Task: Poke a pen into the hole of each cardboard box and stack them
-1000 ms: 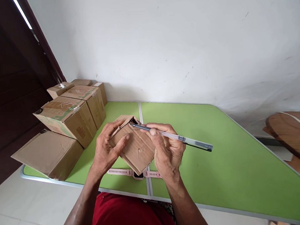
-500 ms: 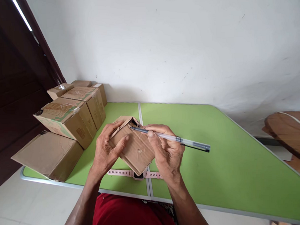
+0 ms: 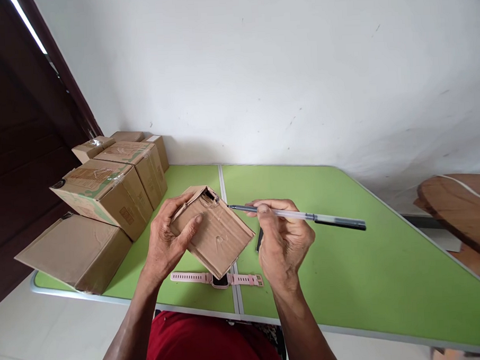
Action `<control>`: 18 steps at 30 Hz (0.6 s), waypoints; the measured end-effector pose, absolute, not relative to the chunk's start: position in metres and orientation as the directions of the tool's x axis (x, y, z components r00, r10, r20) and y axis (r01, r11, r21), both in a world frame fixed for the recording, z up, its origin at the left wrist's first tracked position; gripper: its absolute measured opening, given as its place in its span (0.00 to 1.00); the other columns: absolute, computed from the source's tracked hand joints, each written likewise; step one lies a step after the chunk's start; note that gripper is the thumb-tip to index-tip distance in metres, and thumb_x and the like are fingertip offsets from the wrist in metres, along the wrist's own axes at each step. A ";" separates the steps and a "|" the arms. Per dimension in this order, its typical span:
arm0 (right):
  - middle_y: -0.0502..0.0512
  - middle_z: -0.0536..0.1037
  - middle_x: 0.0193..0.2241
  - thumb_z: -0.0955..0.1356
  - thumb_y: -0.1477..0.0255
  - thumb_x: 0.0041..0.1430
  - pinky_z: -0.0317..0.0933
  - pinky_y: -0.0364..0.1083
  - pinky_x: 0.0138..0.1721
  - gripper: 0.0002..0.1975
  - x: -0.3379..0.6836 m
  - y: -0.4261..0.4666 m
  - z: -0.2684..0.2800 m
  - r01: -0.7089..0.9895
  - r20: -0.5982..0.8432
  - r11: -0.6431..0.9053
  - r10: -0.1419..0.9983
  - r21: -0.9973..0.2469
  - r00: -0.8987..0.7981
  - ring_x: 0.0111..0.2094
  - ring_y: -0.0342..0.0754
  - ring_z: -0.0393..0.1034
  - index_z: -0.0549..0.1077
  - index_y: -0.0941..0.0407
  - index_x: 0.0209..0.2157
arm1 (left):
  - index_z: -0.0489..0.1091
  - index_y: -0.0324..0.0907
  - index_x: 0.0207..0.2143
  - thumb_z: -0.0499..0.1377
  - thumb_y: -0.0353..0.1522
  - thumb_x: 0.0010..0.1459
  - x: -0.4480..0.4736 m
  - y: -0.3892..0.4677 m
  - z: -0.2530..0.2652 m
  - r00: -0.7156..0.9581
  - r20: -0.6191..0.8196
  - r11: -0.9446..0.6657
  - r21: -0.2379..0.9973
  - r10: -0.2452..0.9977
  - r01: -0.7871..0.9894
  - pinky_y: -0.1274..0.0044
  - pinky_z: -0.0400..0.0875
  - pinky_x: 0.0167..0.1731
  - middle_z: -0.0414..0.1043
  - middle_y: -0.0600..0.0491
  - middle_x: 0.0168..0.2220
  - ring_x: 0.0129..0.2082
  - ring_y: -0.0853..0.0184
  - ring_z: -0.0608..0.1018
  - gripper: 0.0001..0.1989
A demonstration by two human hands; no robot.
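My left hand (image 3: 169, 236) grips a small cardboard box (image 3: 216, 237) by its left side, thumb on the upper face. The box is tilted above the table, and a ragged dark hole shows at its far corner. Pinched in my right hand (image 3: 284, 239) is a pen (image 3: 289, 214) with a clear barrel and a dark end. Its tip points left, close to the box's right edge by the torn corner. Below the box lies a watch (image 3: 220, 279) with a pink strap, partly covered by the box. A dark object (image 3: 259, 239) shows partly behind my right hand.
Several cardboard boxes (image 3: 101, 186) stand along the left of the green table (image 3: 367, 270). A white wall (image 3: 279, 77) rises behind it. On the right is a wooden round surface (image 3: 456, 207) with a white cable. A dark door (image 3: 19, 131) is at the far left.
My right hand has drawn the pen to the right, away from the torn corner of the box. The watch's right strap end and the dark object have come into view.
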State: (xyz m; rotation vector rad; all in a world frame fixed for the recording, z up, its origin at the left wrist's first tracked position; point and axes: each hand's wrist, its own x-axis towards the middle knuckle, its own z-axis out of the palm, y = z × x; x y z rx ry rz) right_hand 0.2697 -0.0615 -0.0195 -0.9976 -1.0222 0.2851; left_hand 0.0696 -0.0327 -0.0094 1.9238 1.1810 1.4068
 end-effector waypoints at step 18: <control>0.67 0.84 0.45 0.65 0.88 0.67 0.75 0.54 0.44 0.19 0.356 0.022 -0.098 0.892 0.399 0.284 0.907 -0.351 -0.132 0.48 0.59 0.78 0.82 0.61 0.52 | 0.81 0.46 0.55 0.72 0.48 0.61 0.051 -0.028 -0.014 -0.012 0.394 -0.372 0.875 0.919 0.311 0.73 0.79 0.48 0.84 0.49 0.53 0.50 0.59 0.84 0.25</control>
